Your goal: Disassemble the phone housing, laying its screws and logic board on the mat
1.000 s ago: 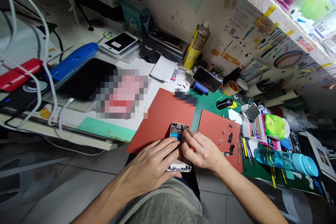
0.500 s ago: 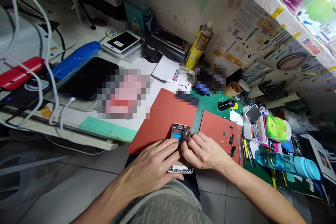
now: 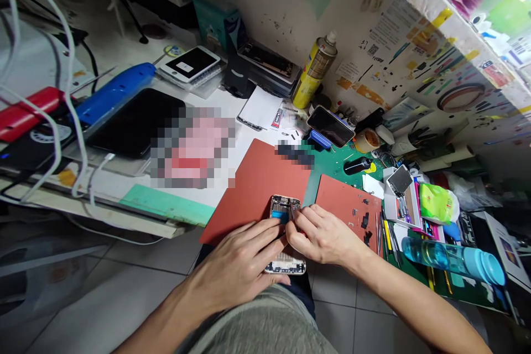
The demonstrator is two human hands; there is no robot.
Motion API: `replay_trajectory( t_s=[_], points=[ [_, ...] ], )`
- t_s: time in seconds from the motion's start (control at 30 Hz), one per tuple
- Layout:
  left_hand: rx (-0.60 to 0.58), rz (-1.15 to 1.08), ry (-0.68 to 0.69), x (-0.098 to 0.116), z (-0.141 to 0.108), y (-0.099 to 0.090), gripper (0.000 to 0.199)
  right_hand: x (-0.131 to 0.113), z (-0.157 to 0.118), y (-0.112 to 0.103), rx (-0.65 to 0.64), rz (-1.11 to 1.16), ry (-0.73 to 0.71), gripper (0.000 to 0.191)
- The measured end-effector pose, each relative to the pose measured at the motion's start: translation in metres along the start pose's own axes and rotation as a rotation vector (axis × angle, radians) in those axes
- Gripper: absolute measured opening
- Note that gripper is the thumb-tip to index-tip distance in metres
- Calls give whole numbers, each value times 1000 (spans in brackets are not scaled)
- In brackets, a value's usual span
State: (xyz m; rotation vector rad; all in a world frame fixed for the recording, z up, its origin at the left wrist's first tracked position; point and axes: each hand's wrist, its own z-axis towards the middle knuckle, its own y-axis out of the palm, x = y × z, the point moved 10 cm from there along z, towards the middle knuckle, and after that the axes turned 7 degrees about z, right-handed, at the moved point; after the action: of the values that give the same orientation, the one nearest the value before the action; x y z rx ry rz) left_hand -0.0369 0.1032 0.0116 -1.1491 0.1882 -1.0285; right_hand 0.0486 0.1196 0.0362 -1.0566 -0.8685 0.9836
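Note:
An opened phone housing (image 3: 286, 263) with bare inner parts lies at the near edge of the left red mat (image 3: 244, 193), above my lap. A blue strip (image 3: 280, 214) shows inside its upper half. My left hand (image 3: 249, 254) grips the housing, fingers across its middle and thumb at its lower edge. Over the housing's right side, my right hand (image 3: 317, 232) is closed in a pinch. A small greyish tip shows by its fingers, too small to name. Both hands cover the housing's middle.
Small dark parts (image 3: 365, 220) lie on the right red mat (image 3: 332, 199). Right of it are thin tools (image 3: 388, 237) and a blue water bottle (image 3: 452, 259). Behind stand a propped phone (image 3: 331, 126) and a yellow spray can (image 3: 315, 72). A black-screened device (image 3: 139, 121) and cables are left.
My right hand's fingers have shifted slightly at the housing's right side. My left hand and the housing stay nearly in place. The view has moved a little.

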Motion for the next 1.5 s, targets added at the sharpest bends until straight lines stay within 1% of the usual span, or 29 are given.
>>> replay_trajectory(
  t_s=[0.13,0.27,0.37,0.43,0.57,0.7,0.83,1.1,1.23,1.37,1.5],
  points=[
    [3,-8,-7,-1,-1,0,54,0,-1,-2,16,-27,5,13],
    [-22,-32,-13,-3,-1,3,56,2,-2,0,-29,2,18,13],
    [-8,-48,-22,-4,0,2,57,2,-2,-4,-6,-1,12,13],
    [0,-63,-34,-6,0,0,55,2,-2,-4,-2,2,8,13],
    [-11,-80,-50,-7,-1,2,51,8,-5,1,-43,12,52,12],
    [-1,-69,-49,-7,-2,3,54,8,-6,-1,2,12,40,11],
    [-5,-46,-33,-6,-2,3,57,8,-6,-1,0,15,40,13],
    [-29,-24,-24,-5,-2,6,59,7,-3,-8,61,-16,22,14],
    [-39,-20,-22,-4,0,5,57,8,-2,-7,45,-8,31,17],
    [-55,-13,-21,-3,0,6,57,7,-1,-9,56,4,29,15],
    [-56,-7,-25,-3,-2,6,56,8,-3,-5,44,11,34,15]
  ],
)
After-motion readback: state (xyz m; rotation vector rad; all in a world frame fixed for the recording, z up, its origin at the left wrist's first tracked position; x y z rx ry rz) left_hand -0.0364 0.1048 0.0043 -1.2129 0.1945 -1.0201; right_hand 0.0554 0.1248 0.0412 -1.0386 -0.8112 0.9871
